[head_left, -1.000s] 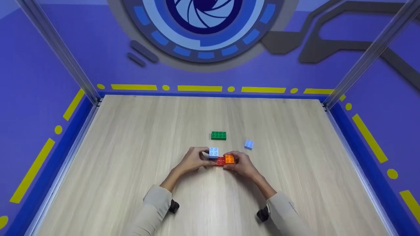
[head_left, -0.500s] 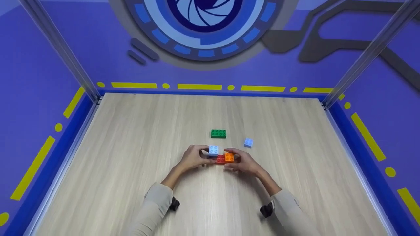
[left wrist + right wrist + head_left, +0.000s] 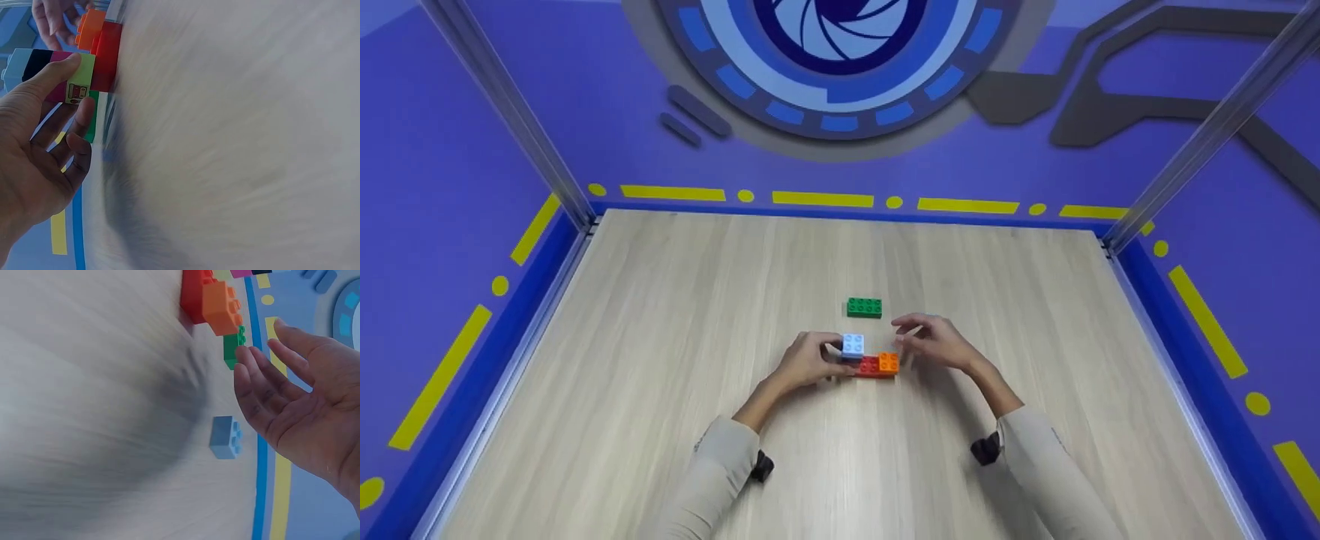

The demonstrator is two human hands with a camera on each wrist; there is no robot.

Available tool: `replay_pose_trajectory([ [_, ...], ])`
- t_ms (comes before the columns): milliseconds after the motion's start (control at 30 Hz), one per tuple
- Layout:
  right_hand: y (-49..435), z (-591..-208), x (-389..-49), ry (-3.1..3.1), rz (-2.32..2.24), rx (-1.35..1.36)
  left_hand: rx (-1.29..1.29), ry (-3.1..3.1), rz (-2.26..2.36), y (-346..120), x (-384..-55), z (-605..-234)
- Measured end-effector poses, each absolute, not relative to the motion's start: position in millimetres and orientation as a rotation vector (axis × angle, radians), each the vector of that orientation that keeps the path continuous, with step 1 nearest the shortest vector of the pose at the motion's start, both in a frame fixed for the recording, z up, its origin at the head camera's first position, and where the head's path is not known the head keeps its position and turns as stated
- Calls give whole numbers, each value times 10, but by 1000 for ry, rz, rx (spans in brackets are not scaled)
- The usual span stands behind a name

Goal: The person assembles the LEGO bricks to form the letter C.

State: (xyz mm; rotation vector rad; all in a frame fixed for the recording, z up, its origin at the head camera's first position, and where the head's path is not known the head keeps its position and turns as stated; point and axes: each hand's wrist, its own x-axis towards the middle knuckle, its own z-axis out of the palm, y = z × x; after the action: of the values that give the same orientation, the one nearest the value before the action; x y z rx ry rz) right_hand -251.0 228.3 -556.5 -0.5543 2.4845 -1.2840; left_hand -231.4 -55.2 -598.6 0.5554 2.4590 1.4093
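Note:
My left hand [image 3: 807, 361] grips a stack of toy bricks between thumb and fingers. From the top, the stack runs light blue [image 3: 18, 67], black [image 3: 36, 64], magenta [image 3: 58, 90] and pale green [image 3: 84, 70] with a printed picture. It stands on the left part of a long red brick [image 3: 868, 366], whose right end bears an orange brick [image 3: 889, 363]. My right hand [image 3: 939, 343] is apart from the bricks, fingers relaxed and holding nothing. Near it in the right wrist view lies a loose light blue brick [image 3: 223, 437], hidden behind that hand in the head view.
Behind the stack, a green brick [image 3: 864, 307] lies on the wooden table [image 3: 697, 285]. Blue-purple panels [image 3: 825, 169] with yellow marks enclose the table at the back and sides, with metal posts [image 3: 521, 127] at the corners.
My right hand has let go of the orange brick and moved up and right, over the loose light blue brick. My left hand keeps its grip on the stack.

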Motion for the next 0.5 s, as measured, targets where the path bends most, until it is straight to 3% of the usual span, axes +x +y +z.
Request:
replay_pose_trajectory([
  [500,1937,-5485,-2961,2597,-1258,-538,553,2462,1429,-560,-2321,-5999],
])
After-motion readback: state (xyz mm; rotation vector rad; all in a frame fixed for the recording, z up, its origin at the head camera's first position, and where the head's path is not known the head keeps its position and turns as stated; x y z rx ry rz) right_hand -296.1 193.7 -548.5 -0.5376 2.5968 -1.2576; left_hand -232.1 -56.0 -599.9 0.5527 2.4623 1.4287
